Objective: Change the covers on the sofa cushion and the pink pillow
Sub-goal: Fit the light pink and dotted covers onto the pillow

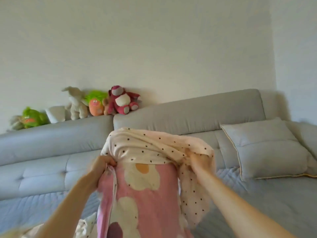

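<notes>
Pink pillow, printed with cream flowers, is standing upright between the two hands, its top end capped by a cream dotted cover. Left hand is curling its fingers tight round the cover's hem at the pillow's upper left edge, and right hand is gripping a bunched fold of the same cover at the upper right, with loose dotted cloth hanging down just below that wrist. Both hands are holding the opening apart on opposite sides, which looks meant to keep the mouth wide so the cloth can slide along the pillow rather than snag; whether the cover is going on or coming off cannot be told from this view. Holding the pillow on end is letting its own weight help. Beyond the hands, a grey sofa is stretching across the room, and well off to the right of the right hand a grey sofa cushion is leaning on the seat, untouched. Above and left of the left hand, plush toys are sitting along the sofa's back.
</notes>
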Demonstrator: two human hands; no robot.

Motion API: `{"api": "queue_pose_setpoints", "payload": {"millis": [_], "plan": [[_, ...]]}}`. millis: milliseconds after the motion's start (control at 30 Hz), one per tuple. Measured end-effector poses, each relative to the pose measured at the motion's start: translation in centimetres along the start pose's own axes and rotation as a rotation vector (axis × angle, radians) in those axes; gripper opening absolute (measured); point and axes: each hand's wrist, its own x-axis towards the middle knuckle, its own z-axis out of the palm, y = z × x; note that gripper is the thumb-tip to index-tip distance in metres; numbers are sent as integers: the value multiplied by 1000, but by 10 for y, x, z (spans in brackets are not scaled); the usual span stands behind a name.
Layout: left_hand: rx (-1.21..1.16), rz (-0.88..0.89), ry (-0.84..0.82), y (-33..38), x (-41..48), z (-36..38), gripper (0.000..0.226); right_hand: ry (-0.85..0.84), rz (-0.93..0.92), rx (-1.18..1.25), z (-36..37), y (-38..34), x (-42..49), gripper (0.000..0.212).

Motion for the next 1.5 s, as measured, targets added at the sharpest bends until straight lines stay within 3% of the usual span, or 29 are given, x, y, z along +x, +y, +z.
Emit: {"api": "queue_pose_setpoints", "payload": {"millis": [67, 133, 200, 267, 333, 367, 400, 500, 567, 667, 733, 800, 833, 967, 1033, 1133, 1200, 1300, 1400, 1500], "plan": [[126, -1, 39, -25, 11, -17, 15, 387, -106, -181, 12, -12, 10, 46], [163, -26, 52, -39, 18, -28, 18, 477, -280, -132, 31, -38, 17, 51], [170, -38, 72, -48, 31, -35, 17, 458, -571, -194, 61, -63, 32, 54], [187, -49, 77, -55, 46, -39, 15, 132, -710, -487, 94, -75, 60, 60], [209, -67, 97, -68, 64, -41, 11, -364, -480, -872, 119, -75, 92, 61], [223, -80, 98, -76, 72, -40, 11, -535, -317, -949, 126, -70, 104, 59], [228, -90, 100, -86, 81, -41, 13, -596, -218, -905, 133, -60, 115, 52], [291, -66, 122, -124, 112, -53, 20, -345, -303, -425, 149, 0, 128, 21], [357, -38, 125, -151, 128, -66, 24, -221, -286, -247, 147, 49, 115, 11], [433, -73, 123, -187, 146, -87, 20, -168, -110, -340, 127, 133, 83, 36], [444, -123, 132, -210, 156, -99, 14, -335, 40, -524, 114, 186, 67, 71], [491, -214, 181, -234, 163, -108, 2, -553, 90, -669, 112, 216, 61, 93], [525, -270, 216, -242, 166, -113, 9, -595, 99, -664, 117, 215, 60, 90], [411, -310, 317, -232, 157, -102, 62, -728, 99, -317, 149, 177, 47, 36], [281, -286, 300, -217, 147, -88, 90, -666, 49, -330, 152, 165, 40, 17], [288, -312, 146, -196, 143, -57, 120, -448, 25, -401, 124, 134, 56, 10], [330, -271, 67, -188, 156, -29, 104, -344, 4, -474, 93, 100, 78, 21], [232, -165, -68, -173, 163, 43, 53, -239, -98, -654, 22, 42, 100, 16], [223, -146, -141, -183, 145, 113, 56, -74, -173, -937, -41, 41, 108, 37], [499, -133, -96, -226, 120, 149, 49, -24, -66, -1017, -97, 130, 101, 46]]}}
